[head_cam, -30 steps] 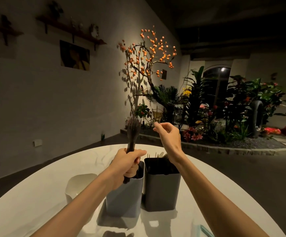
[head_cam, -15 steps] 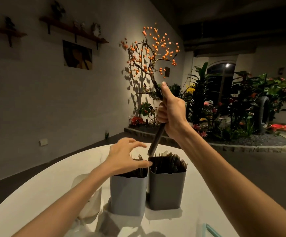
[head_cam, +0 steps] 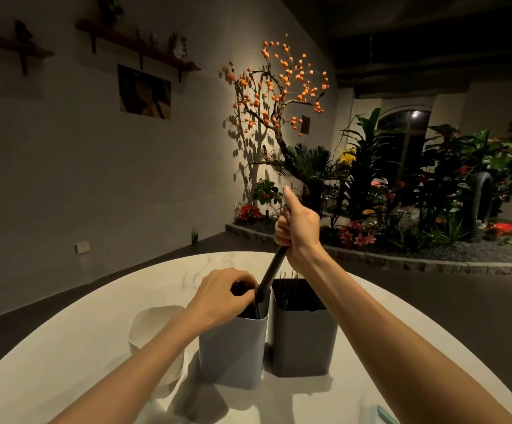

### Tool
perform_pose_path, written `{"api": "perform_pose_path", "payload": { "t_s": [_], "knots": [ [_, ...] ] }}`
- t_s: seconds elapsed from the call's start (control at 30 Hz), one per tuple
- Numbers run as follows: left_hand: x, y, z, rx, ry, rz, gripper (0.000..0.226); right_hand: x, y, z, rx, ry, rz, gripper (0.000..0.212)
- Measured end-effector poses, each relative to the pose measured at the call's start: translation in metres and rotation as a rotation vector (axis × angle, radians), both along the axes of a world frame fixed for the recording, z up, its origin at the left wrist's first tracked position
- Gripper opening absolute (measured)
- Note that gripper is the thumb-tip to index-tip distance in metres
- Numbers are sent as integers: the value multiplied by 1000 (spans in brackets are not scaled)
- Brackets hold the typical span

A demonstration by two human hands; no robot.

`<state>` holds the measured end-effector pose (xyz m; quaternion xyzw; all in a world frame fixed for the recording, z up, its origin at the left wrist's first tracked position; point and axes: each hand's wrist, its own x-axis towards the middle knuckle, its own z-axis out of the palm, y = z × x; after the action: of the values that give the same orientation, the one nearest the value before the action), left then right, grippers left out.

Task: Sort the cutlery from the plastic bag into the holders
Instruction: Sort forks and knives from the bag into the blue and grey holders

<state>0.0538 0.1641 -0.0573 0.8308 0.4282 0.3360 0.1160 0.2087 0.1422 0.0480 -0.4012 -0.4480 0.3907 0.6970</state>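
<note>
Two tall holders stand side by side on the white table: a pale grey one on the left and a darker grey one on the right. My right hand grips the upper end of a dark bundle of cutlery, thumb up. The bundle slants down, and its lower end is inside the pale holder. My left hand is at that holder's mouth, its fingers curled over dark cutlery ends there. Thin metal tips stick out of the darker holder.
A white, crumpled bag-like container sits just left of the pale holder, under my left forearm. A teal edge shows at the table's near right. Beyond the table are a dark floor, a wall and a planted bed.
My right hand took the dark bundle from my left hand and lowered its end into the pale holder. My left hand dropped onto that holder's mouth and its fingers curled.
</note>
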Motion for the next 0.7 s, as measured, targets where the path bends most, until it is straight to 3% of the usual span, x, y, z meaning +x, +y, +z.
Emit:
{"api": "perform_pose_path", "payload": {
  "t_s": [0.13,0.23,0.37,0.43,0.47,0.57,0.7],
  "knots": [
    [-1,-2,2,2,65,-16,20,-18,4,-31,-120,-145,-32,53],
    [-2,-1,-1,-17,58,2,19,-26,-1,-56,-192,-583,-57,50],
    [-2,3,-4,-38,44,23,15,-25,-11,-67,86,-1169,-304,40],
    [-5,5,-4,-78,49,8,6,-25,-17,-74,125,-1400,-199,41],
    [-7,6,-6,-99,44,-7,16,-26,-21,-80,74,-1443,-99,41],
    [-17,1,-10,12,79,-18,51,-25,-30,-86,-46,-1310,56,45],
    [-41,-26,7,195,-49,30,56,-24,-48,-61,38,-1292,18,56]
  ]
}}
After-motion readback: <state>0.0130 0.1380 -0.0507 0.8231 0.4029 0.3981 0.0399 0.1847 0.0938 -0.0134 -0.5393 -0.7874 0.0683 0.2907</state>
